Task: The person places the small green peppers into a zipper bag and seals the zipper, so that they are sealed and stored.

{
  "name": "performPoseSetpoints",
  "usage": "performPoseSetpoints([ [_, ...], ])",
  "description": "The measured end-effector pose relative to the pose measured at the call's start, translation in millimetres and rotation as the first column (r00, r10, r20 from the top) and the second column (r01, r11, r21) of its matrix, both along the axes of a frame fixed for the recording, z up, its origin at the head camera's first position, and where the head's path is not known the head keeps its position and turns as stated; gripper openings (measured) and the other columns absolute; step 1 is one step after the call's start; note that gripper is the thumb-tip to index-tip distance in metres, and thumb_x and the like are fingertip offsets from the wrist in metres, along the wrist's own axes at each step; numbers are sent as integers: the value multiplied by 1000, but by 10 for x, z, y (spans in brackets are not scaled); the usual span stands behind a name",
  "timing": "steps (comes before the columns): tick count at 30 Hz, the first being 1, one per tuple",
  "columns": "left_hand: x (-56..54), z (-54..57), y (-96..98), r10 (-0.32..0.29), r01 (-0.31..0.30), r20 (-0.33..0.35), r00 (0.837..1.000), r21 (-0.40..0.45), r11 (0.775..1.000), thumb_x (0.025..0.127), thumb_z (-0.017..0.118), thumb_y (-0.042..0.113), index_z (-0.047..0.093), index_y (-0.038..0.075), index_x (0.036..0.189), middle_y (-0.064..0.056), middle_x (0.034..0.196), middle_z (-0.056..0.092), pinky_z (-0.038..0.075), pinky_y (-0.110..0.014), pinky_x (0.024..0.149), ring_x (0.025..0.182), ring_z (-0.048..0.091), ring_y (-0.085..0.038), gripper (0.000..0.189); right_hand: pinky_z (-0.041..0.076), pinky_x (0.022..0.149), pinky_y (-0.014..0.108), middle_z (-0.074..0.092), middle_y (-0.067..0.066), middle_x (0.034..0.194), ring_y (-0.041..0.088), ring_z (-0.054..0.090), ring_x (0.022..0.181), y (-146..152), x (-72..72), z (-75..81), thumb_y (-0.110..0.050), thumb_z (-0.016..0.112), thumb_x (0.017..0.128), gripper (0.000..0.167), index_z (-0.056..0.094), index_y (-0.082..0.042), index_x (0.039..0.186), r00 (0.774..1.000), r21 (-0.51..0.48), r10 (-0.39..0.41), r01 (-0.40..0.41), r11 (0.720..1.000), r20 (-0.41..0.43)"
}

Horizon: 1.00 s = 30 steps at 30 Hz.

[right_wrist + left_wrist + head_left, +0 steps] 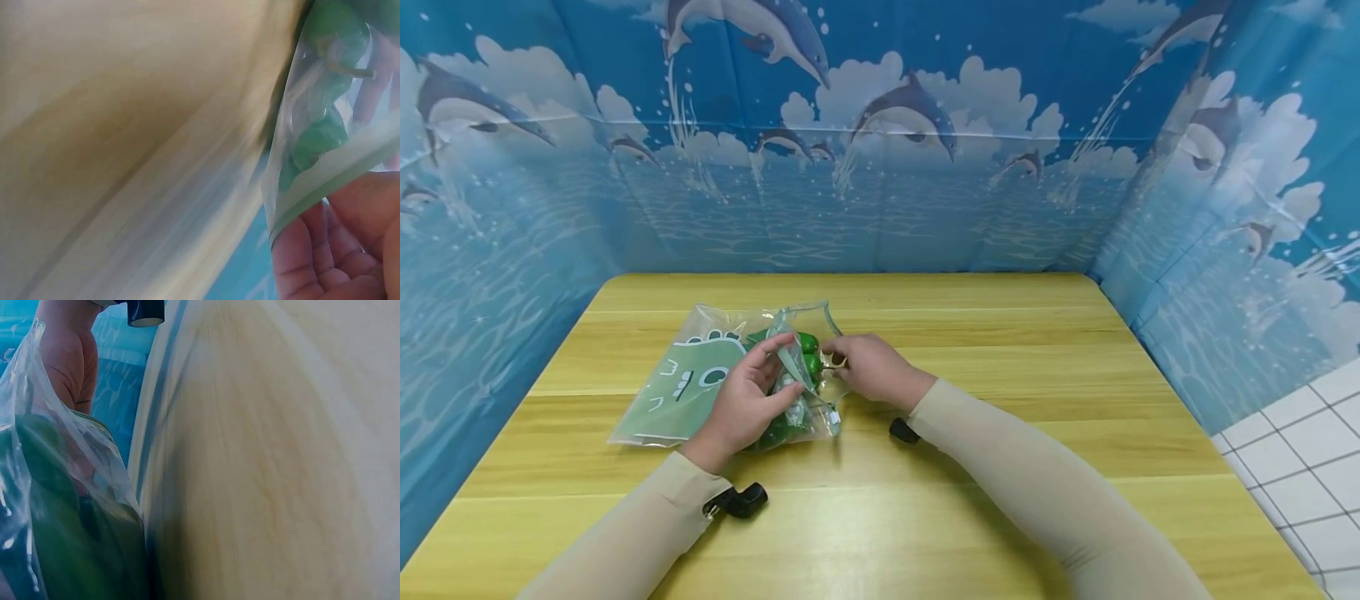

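A clear zip bag [681,400] with a green cartoon face lies on the table, its mouth toward the right. Inside it are several shiny green peppers [812,367], one with its stem [353,72] pointing toward the mouth. My left hand [748,404] lies over the bag with thumb and fingers curved about the upper layer near the mouth. At the bag's right-hand rim, my right hand [876,367] has its fingers curled and grips the edge close by the pepper stem. In the right wrist view, the green zip strip [331,190] crosses in front of the right fingertips.
The wooden table [1037,375] extends to the right of and in front of the bag. A dolphin-print curtain [910,208] stands along its back and sides. Each wrist carries a small black camera [745,502]. White tiles [1307,467] show beyond the right edge.
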<state>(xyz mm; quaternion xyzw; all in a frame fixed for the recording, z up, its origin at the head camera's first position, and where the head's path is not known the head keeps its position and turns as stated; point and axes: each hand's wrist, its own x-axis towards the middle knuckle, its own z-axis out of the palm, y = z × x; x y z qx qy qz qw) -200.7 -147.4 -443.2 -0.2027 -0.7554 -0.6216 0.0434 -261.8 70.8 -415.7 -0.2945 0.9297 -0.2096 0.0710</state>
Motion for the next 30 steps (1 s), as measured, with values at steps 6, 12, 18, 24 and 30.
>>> performPoseSetpoints([
  [6, 10, 4, 8, -5, 5, 2, 1000, 0, 1000, 96, 70, -5, 42, 3, 158, -21, 167, 39, 33, -47, 121, 155, 36, -34, 69, 60, 96, 32, 75, 4, 118, 17, 71, 110, -65, -2, -39, -9, 63, 106, 32, 67, -9, 137, 999, 27, 34, -34, 999, -4],
  [12, 7, 9, 0, -1, 1, 3, 1000, 1, 1000, 96, 70, -7, 42, 3, 157, -21, 167, 39, 34, -46, 120, 154, 37, -34, 69, 60, 95, 31, 74, 5, 124, 17, 71, 110, -46, 7, -36, -12, 66, 105, 35, 65, -9, 140, 1000, 5, -2, 2, 1000, 27],
  [18, 10, 21, 21, -10, 10, -1, 1000, 8, 1000, 96, 69, -7, 42, 2, 157, -24, 166, 39, 35, -47, 120, 153, 39, -35, 68, 60, 94, 32, 74, 5, 121, 17, 70, 109, -51, 13, -37, -11, 66, 104, 34, 65, -9, 138, 1000, 34, 13, -14, 999, 13],
  [24, 14, 16, 37, -11, 11, -8, 1000, -1, 1000, 96, 70, -6, 42, 2, 158, -24, 166, 39, 35, -48, 121, 154, 37, -36, 68, 58, 87, 30, 72, 3, 112, 14, 67, 99, -84, 7, -57, -12, 65, 105, 30, 66, -9, 135, 1000, 19, 6, -6, 1000, 21],
  [30, 11, 1, 15, -4, 4, -7, 1000, 5, 1000, 96, 70, -6, 42, 2, 157, -23, 166, 40, 35, -46, 120, 153, 39, -35, 68, 59, 89, 31, 72, 2, 113, 14, 67, 101, -58, 11, -63, -10, 65, 105, 31, 65, -9, 136, 999, -13, -16, 16, 1000, 52],
])
